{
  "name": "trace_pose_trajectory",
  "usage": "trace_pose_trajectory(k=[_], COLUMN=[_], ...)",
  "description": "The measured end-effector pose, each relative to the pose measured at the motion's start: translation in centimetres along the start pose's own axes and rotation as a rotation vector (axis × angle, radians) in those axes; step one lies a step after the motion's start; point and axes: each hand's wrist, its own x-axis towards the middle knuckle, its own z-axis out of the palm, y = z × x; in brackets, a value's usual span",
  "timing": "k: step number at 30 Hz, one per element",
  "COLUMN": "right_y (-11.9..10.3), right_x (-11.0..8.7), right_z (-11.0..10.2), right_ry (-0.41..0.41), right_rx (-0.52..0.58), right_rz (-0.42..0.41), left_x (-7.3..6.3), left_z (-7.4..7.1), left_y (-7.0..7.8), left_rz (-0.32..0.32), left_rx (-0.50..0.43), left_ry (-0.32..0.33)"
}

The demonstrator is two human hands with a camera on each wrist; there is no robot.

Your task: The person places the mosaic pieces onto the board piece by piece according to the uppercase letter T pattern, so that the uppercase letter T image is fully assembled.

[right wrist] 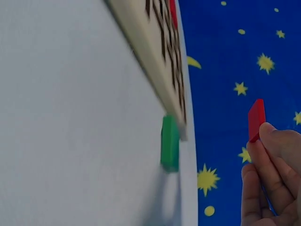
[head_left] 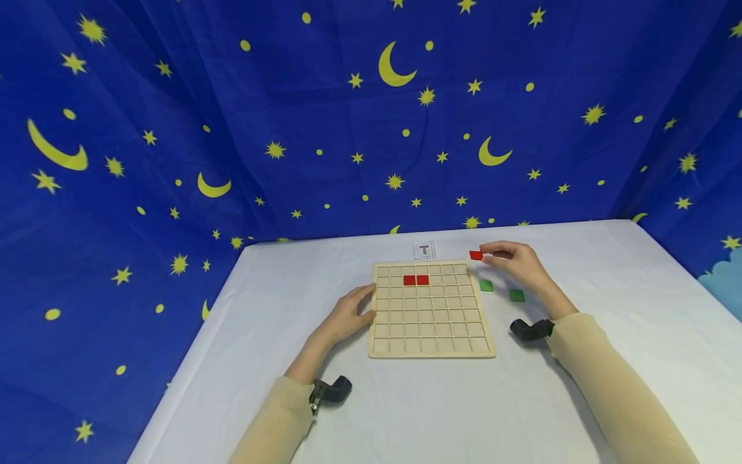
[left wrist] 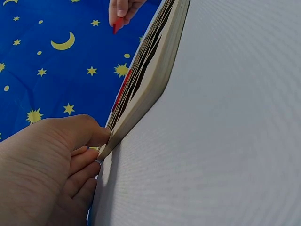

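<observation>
A square wooden grid board (head_left: 431, 354) lies on the table, with two red tiles (head_left: 416, 280) side by side in its second row from the far edge. My left hand (head_left: 348, 314) rests against the board's left edge, thumb and fingers spread along it. Past the far right corner, my right hand (head_left: 516, 263) pinches another red tile (right wrist: 257, 120) between thumb and fingertips, held up off the table. Below that hand, two green tiles (head_left: 486, 285) lie on the table right of the board. The left wrist view shows the left thumb (left wrist: 96, 135) at the board's rim.
Beyond the board's far edge lies a small printed card (head_left: 424, 251) with a grid and a T-shaped coloured pattern. A white cloth (head_left: 406, 412) covers the table. Blue curtain (head_left: 348, 116) with yellow stars and moons hangs behind and at both sides.
</observation>
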Motion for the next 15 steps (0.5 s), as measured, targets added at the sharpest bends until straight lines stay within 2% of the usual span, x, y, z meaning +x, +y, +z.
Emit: trace_pose_trajectory(k=[15], right_y=[-2.5], right_x=[-0.3], right_z=[3.4], right_ry=[-0.056], right_rx=[0.107], right_rz=[-0.028], left_x=[0.1], left_z=[0.0], left_y=[-0.2], left_rz=[0.002], left_rx=[-0.001], left_ry=[-0.002])
